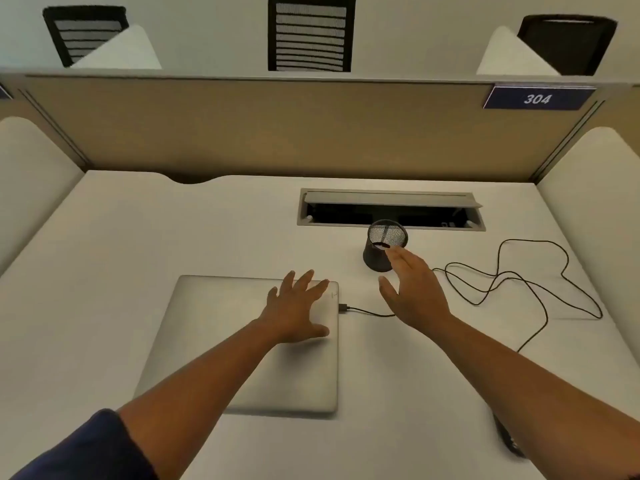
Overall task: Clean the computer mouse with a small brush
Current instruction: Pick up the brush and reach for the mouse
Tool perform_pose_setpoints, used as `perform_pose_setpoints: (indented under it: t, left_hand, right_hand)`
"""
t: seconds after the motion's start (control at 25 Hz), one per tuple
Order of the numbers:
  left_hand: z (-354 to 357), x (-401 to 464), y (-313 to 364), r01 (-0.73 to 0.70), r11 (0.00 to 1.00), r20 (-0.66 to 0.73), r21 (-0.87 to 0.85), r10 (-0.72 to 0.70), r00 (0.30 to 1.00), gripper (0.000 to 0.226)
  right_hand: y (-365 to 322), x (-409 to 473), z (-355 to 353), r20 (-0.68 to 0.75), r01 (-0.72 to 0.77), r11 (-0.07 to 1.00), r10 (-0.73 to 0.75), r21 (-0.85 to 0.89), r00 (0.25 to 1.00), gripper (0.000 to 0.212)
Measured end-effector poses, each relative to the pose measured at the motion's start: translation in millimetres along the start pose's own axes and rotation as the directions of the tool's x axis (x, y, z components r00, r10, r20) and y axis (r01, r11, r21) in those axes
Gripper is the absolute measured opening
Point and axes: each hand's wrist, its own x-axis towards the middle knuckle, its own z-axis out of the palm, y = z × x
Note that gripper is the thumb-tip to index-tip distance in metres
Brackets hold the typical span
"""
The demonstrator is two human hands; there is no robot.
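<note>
A black mesh pen cup [382, 249] stands upright on the white desk [104, 271], in front of the cable hatch. My right hand [412, 289] hovers just before it, fingers spread, fingertips near the cup's rim, holding nothing. My left hand [298, 306] rests flat and open on the far right corner of a closed silver laptop [214, 334]. A dark object [509, 438], likely the mouse, shows only as a sliver under my right forearm near the desk's front. A black cable [519, 278] loops across the right side to the laptop's plug. No brush is visible.
An open grey cable hatch [391, 211] is set into the desk behind the cup. A tan partition [277, 133] with a "304" label [536, 98] closes the back; white side panels flank the desk. Black chairs stand beyond.
</note>
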Motion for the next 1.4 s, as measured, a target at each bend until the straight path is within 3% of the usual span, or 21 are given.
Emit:
perform_pose_setpoints:
  t: [0.12, 0.24, 0.48, 0.72, 0.92, 1.08, 1.24, 1.4]
  left_hand:
    - [4, 8, -6, 0.049, 0.998, 0.153, 0.042, -0.055, 0.987, 0.121]
    - [10, 14, -8, 0.079, 0.995, 0.196, 0.057, -0.088, 0.977, 0.128]
    - [13, 18, -9, 0.084, 0.994, 0.175, 0.064, -0.094, 0.980, 0.128]
    - [13, 16, -8, 0.087, 0.996, 0.156, 0.027, -0.090, 0.984, 0.128]
    - [13, 14, -7, 0.090, 0.996, 0.143, 0.022, -0.092, 0.985, 0.128]
    - [9, 6, -2, 0.104, 0.995, 0.141, -0.002, -0.103, 0.985, 0.124]
    - [5, -9, 9, 0.084, 0.996, 0.108, -0.036, -0.080, 0.991, 0.121]
    - [-12, -28, 49, -0.109, 0.976, -0.141, -0.189, 0.082, 0.987, 0.107]
  right_hand:
    - [10, 16, 5, -0.081, -0.037, 0.996, 0.043, 0.079, 0.996, 0.059]
    - [18, 31, 6, -0.136, -0.043, 0.991, 0.060, 0.126, 0.989, 0.054]
    - [31, 54, 8, -0.215, -0.061, 0.977, 0.105, 0.202, 0.971, 0.032]
    - [34, 63, 3, -0.203, -0.049, 0.977, 0.092, 0.205, 0.975, 0.028]
    - [23, 49, -18, -0.412, 0.087, 0.974, 0.006, 0.207, 0.911, 0.022]
    - [10, 22, -47, -0.533, 0.111, 0.945, 0.074, 0.307, 0.843, 0.019]
    - [3, -16, -71, -0.465, -0.012, 0.806, 0.353, 0.592, 0.812, 0.017]
    - [0, -62, -85, -0.311, -0.072, 0.591, 0.519, 0.803, 0.796, 0.009]
